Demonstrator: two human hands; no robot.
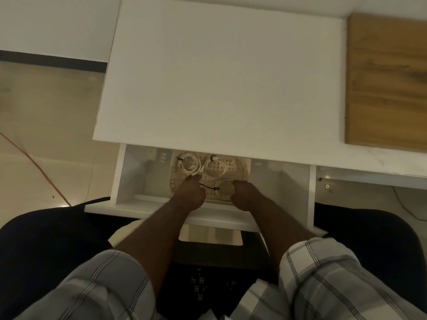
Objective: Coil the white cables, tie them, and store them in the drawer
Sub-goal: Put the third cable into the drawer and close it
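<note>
We reach both forearms straight down into the open drawer [129,172] under the white desk [219,77]. Our left hand [190,192] has its fingers curled, pinching the black tie [206,187] of the nearest coiled white cable [225,189]. Our right hand [246,192] curls against that coil's right edge, gripping it. Two more tied coils [188,163] lie behind on a lattice tray [242,168].

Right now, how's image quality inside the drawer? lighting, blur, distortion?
Head view: dim and warm-tinted; the drawer sits in the desk top's shadow, so the coiled white cables and both hands, left and right, look soft and low-contrast. Wide-angle bends the desk edges. Small floor glare at left.
</note>
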